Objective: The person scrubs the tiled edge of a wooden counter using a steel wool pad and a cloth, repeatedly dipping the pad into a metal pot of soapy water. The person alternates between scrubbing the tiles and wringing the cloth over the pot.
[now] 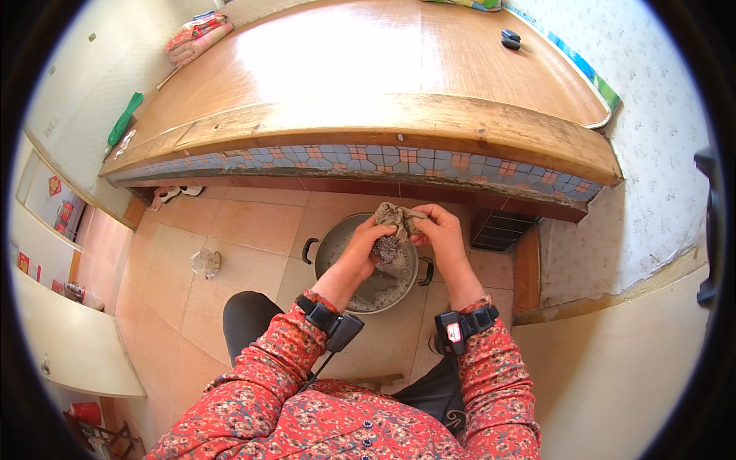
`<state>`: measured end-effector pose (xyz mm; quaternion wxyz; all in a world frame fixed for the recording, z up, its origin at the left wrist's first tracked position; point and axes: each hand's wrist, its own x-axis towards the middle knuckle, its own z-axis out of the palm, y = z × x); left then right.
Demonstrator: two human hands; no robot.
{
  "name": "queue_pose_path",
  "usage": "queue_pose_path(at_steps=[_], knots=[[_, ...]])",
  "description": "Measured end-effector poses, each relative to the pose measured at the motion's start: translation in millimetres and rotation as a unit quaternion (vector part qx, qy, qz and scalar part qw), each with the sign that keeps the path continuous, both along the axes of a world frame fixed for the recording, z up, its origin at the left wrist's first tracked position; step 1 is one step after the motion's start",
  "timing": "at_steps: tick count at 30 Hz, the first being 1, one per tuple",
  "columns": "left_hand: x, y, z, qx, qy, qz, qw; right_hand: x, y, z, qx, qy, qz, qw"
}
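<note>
Both my hands are raised over a round metal pot (pixel 368 299) with two black handles, standing on the tiled floor with sudsy greyish water in it. My left hand (pixel 368 244) holds a dark, wiry steel-wool scourer (pixel 386 249) and touches a crumpled grey-brown cloth (pixel 392 215). My right hand (pixel 440 230) pinches the right side of that cloth between thumb and fingers. How the fingers of my left hand lie beneath the scourer is hidden.
A wooden-edged raised platform (pixel 345 123) with a tiled front crosses the space beyond the pot. A clear plastic bag (pixel 205 263) lies on the floor at left. Shoes (pixel 169 194) are under the platform's left end. A pale door panel (pixel 609 356) stands at right.
</note>
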<state>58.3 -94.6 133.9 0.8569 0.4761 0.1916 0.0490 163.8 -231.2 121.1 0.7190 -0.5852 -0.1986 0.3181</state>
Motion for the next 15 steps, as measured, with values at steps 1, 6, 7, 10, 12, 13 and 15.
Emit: queue_pose_path(at_steps=[1,6,7,10,12,13,15], knots=[[-1.1,2.0,-0.1,-0.016,0.017,0.003,1.000,2.5,-2.0,-0.7,0.016,0.046,-0.007,0.999],[-3.5,3.5,-0.5,-0.006,-0.015,0.079,0.997,0.4,0.0,-1.8,0.004,0.017,-0.064,0.998],[-2.6,4.5,1.0,0.000,-0.033,0.106,0.994,-2.5,1.8,-0.6,-0.011,0.021,-0.053,0.998],[2.6,6.4,6.2,0.051,-0.108,0.163,0.979,-15.4,6.0,5.1,-0.010,0.051,0.056,0.997],[4.8,3.4,7.3,0.103,-0.117,0.151,0.976,-26.7,9.8,8.7,0.016,0.067,0.135,0.988],[6.1,1.3,7.1,0.126,-0.093,0.154,0.976,-30.9,11.2,10.3,0.024,0.068,0.140,0.988],[6.2,-7.3,3.9,0.156,-0.125,0.134,0.971,-37.2,13.7,12.0,0.053,0.077,0.162,0.982]])
